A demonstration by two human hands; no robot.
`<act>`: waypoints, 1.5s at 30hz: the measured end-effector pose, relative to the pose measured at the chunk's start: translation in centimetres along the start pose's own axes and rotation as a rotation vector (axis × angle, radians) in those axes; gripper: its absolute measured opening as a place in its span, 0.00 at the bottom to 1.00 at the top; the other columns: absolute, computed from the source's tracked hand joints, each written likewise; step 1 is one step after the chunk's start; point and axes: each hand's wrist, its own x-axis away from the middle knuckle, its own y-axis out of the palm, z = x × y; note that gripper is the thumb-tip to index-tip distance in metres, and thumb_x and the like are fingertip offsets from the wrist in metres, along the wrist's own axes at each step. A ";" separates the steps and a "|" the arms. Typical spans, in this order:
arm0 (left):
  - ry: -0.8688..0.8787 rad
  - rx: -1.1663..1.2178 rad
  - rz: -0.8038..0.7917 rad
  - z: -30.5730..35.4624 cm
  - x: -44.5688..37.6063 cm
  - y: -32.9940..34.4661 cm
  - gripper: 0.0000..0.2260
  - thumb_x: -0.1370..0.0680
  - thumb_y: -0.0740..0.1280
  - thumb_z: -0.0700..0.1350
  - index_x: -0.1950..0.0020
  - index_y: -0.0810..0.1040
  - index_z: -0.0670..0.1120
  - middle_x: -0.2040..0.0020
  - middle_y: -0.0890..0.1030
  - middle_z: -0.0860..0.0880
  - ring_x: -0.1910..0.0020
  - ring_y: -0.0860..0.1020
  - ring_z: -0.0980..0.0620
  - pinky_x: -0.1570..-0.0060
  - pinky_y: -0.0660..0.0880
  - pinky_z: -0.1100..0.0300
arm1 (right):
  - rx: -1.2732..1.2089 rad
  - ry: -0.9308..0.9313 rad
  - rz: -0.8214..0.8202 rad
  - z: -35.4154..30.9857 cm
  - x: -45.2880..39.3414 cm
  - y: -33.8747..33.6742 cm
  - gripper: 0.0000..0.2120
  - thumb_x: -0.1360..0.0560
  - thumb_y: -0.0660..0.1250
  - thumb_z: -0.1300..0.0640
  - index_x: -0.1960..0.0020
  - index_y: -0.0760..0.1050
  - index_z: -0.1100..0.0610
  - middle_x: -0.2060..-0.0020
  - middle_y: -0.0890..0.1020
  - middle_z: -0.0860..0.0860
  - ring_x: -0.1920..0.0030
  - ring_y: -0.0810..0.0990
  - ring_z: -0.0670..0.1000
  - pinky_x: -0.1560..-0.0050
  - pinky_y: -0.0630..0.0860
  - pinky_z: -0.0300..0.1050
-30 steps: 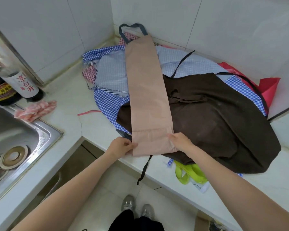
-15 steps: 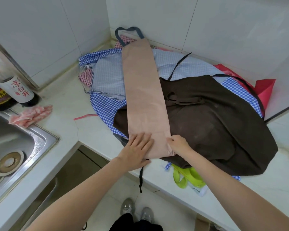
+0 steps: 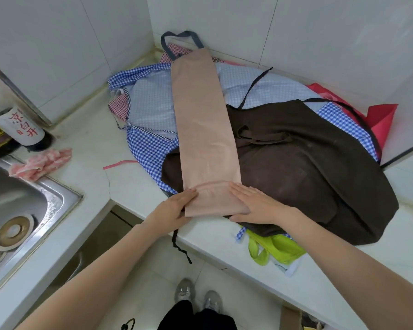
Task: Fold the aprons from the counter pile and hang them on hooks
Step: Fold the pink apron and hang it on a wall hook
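Pressure is best kept even as the near end of the tan apron (image 3: 204,129), laid atop the counter pile (image 3: 296,158), is rolled forward; left hand (image 3: 174,208) and right hand (image 3: 255,203) are pressed flat, fingers straight.

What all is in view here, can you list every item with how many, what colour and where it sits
folded apron: one, tan, strip across the pile
brown apron: one, dark brown, pile's right
checked aprons: several, blue and red, beneath
red cloth: one, by right wall
green bag: one, lime, counter edge
counter: one, white
sink: one, steel, left
bottles: two, dark, behind sink
pink rag: one, beside sink
left hand: flat, at strip's near left edge
right hand: flat, pressing near end
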 end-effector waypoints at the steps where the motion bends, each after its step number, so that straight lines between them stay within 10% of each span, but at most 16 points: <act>1: -0.050 0.043 0.036 -0.1 0.0 -0.4 0.22 0.20 0.62 0.44 0.26 0.63 0.47 0.28 0.67 0.49 0.33 0.71 0.48 0.39 0.59 0.73 | -0.064 -0.007 0.001 0.1 0.0 -0.3 0.42 0.24 0.62 0.40 0.22 0.43 0.54 0.23 0.45 0.45 0.24 0.44 0.42 0.26 0.43 0.41; 5: -0.175 0.160 0.116 0.0 -0.6 -1.6 0.13 0.18 0.58 0.42 0.39 0.77 0.43 0.48 0.82 0.44 0.53 0.79 0.47 0.57 0.68 0.67 | -0.245 0.039 0.177 0.7 -0.1 -0.6 0.27 0.26 0.68 0.57 0.28 0.66 0.54 0.30 0.69 0.47 0.30 0.66 0.45 0.33 0.62 0.37; 7: -0.242 0.242 0.146 -0.1 -0.8 -2.2 0.14 0.18 0.57 0.44 0.46 0.78 0.37 0.55 0.81 0.40 0.58 0.77 0.46 0.61 0.67 0.67 | -0.384 0.152 0.366 0.5 -0.2 -1.1 0.11 0.27 0.66 0.65 0.50 0.81 0.54 0.55 0.84 0.51 0.50 0.81 0.49 0.54 0.72 0.36; 10: -0.371 0.325 0.188 -0.2 -0.3 -2.8 0.15 0.17 0.54 0.45 0.57 0.74 0.38 0.60 0.76 0.43 0.60 0.72 0.49 0.63 0.66 0.70 | -0.583 0.254 0.357 -0.7 -0.3 -1.4 0.07 0.25 0.66 0.64 0.60 0.79 0.56 0.69 0.81 0.50 0.72 0.77 0.39 0.71 0.70 0.28; 18: -0.503 0.383 0.199 -0.4 1.2 -0.4 0.16 0.19 0.59 0.48 0.66 0.66 0.44 0.70 0.68 0.49 0.70 0.65 0.53 0.69 0.59 0.62 | -0.538 0.460 0.300 -3.6 -2.0 0.6 0.16 0.25 0.65 0.46 0.68 0.69 0.52 0.71 0.76 0.49 0.63 0.82 0.56 0.58 0.76 0.49; 22: -0.526 0.301 0.208 -0.3 0.9 -0.4 0.18 0.19 0.60 0.49 0.68 0.66 0.44 0.71 0.67 0.49 0.70 0.65 0.51 0.70 0.58 0.61 | -0.493 0.576 0.331 -4.5 -2.8 1.4 0.17 0.20 0.54 0.52 0.67 0.68 0.52 0.58 0.81 0.59 0.53 0.80 0.63 0.55 0.73 0.48; 25: -0.537 0.243 0.280 0.3 1.1 -1.4 0.10 0.20 0.61 0.49 0.57 0.71 0.45 0.66 0.73 0.50 0.65 0.71 0.49 0.67 0.64 0.61 | -0.445 0.686 0.307 -5.2 -3.5 1.2 0.18 0.19 0.51 0.53 0.44 0.77 0.59 0.44 0.78 0.60 0.43 0.76 0.62 0.48 0.71 0.48; 28: -0.224 -0.142 0.498 0.8 1.1 -1.9 0.08 0.23 0.60 0.46 0.50 0.71 0.42 0.57 0.77 0.46 0.60 0.74 0.46 0.59 0.70 0.56 | -0.420 0.727 0.286 -5.0 -3.9 0.8 0.20 0.19 0.49 0.53 0.36 0.73 0.59 0.39 0.75 0.60 0.39 0.73 0.62 0.43 0.70 0.48; 31: 0.198 -0.434 0.290 0.8 -0.1 -0.4 0.23 0.26 0.57 0.53 0.37 0.70 0.40 0.40 0.77 0.41 0.43 0.75 0.41 0.43 0.68 0.51 | -0.402 0.715 0.261 -5.3 -3.7 0.6 0.20 0.19 0.49 0.52 0.36 0.74 0.59 0.39 0.75 0.60 0.39 0.74 0.62 0.43 0.70 0.49; 35: 0.107 -0.553 -0.004 0.7 -1.7 1.0 0.32 0.24 0.48 0.64 0.28 0.62 0.43 0.30 0.68 0.37 0.31 0.69 0.39 0.36 0.69 0.41 | -0.373 0.688 0.254 -5.2 -3.5 0.1 0.19 0.19 0.51 0.51 0.37 0.73 0.59 0.40 0.76 0.60 0.40 0.75 0.62 0.44 0.71 0.50; 40: 0.047 -0.559 -0.109 -0.5 -1.8 1.5 0.35 0.23 0.41 0.67 0.25 0.57 0.45 0.31 0.69 0.36 0.32 0.70 0.39 0.36 0.66 0.42 | 0.148 0.180 0.552 -5.5 -2.3 0.7 0.28 0.32 0.70 0.50 0.36 0.71 0.63 0.41 0.76 0.58 0.44 0.78 0.60 0.53 0.79 0.49; 45: 0.056 -0.513 -0.087 -0.8 -1.6 1.6 0.33 0.21 0.42 0.65 0.26 0.58 0.43 0.30 0.69 0.37 0.32 0.69 0.39 0.35 0.66 0.43 | 0.189 0.036 0.226 -4.4 -2.1 3.2 0.43 0.33 0.43 0.41 0.23 0.49 0.62 0.23 0.48 0.56 0.23 0.46 0.55 0.25 0.47 0.52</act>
